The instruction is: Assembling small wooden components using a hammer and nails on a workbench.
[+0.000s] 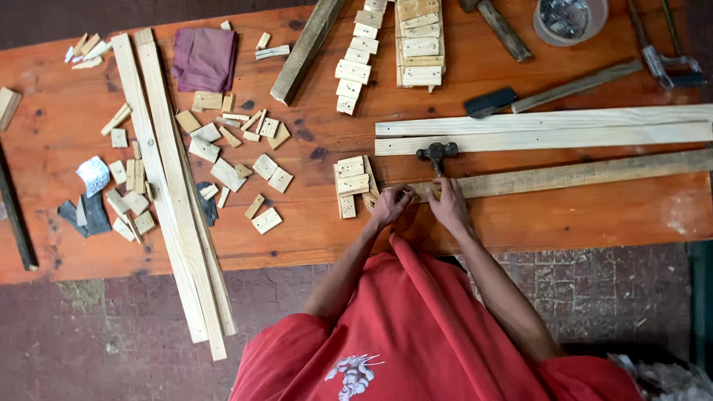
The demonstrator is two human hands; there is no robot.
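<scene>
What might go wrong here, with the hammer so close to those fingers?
1. The right hand grips the dark-headed hammer while the left hand lies right beside it on the end of the long weathered wooden strip; a stray blow could hit fingers.
2. The small pale wooden blocks stacked beside the left hand might get knocked off the orange-red wooden table.

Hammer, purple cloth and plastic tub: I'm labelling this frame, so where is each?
Hammer (437, 152): head view, on its dark metal head.
Purple cloth (204, 58): head view, its middle.
Plastic tub (570, 20): head view, its rim.
</scene>
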